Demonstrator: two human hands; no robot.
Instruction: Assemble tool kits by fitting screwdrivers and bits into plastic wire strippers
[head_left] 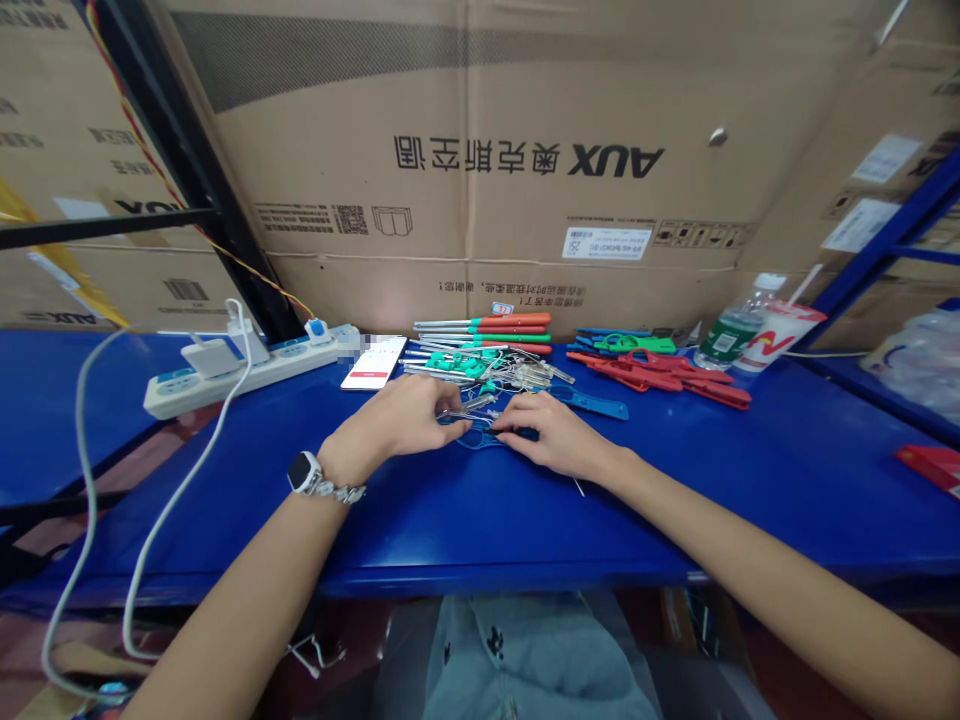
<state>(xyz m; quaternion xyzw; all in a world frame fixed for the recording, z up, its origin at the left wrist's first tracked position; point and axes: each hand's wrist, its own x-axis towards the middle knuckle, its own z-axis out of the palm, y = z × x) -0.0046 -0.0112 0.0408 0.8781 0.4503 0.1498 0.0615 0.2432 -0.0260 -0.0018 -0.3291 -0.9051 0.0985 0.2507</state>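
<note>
My left hand (416,412) is bent over the blue tabletop with thumb and fingers drawn together at small clear and metal parts. Facing it, my right hand (553,432) pinches close to a thin dark piece, too small to name. Between and beneath the fingertips lies a blue plastic piece with a loop-shaped end (480,438), partly hidden by both hands. Just behind it rests a flat blue plastic handle (592,403). Beyond my fingers is a pile of small clear parts with thin wires (529,370) and green pieces (450,365).
Orange- and green-handled metal rods (514,321) lie at the back. Red plastic pieces (667,377), a water bottle (731,330) and a paper cup (780,335) stand right. A phone (375,362) and a power strip (255,372) with white cables are left. Cardboard boxes (480,200) wall the back.
</note>
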